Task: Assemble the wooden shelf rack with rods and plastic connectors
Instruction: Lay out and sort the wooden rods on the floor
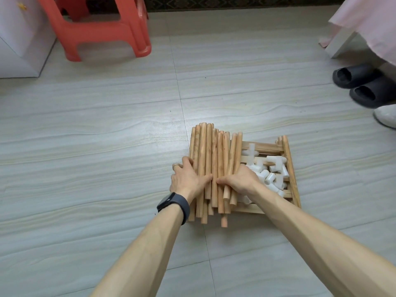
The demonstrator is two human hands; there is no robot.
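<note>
A bundle of several wooden rods (214, 151) lies side by side on the tiled floor, partly over a wooden slatted shelf panel (292, 176). A heap of white plastic connectors (270, 172) sits on that panel to the right of the rods. My left hand (187, 179) curls round the bundle's left side, thumb across the top. My right hand (240, 181) grips the bundle's right side, thumb pointing left toward the other thumb. The fingers of both hands are hidden behind the rods. A dark watch sits on my left wrist.
An orange plastic stool (102, 26) stands at the back left beside a white box (19, 39). Black slippers (362, 84) and a white shoe (385, 117) lie at the right edge, under pink cloth (368, 20). Bare tile floor (96, 136) stretches to the left.
</note>
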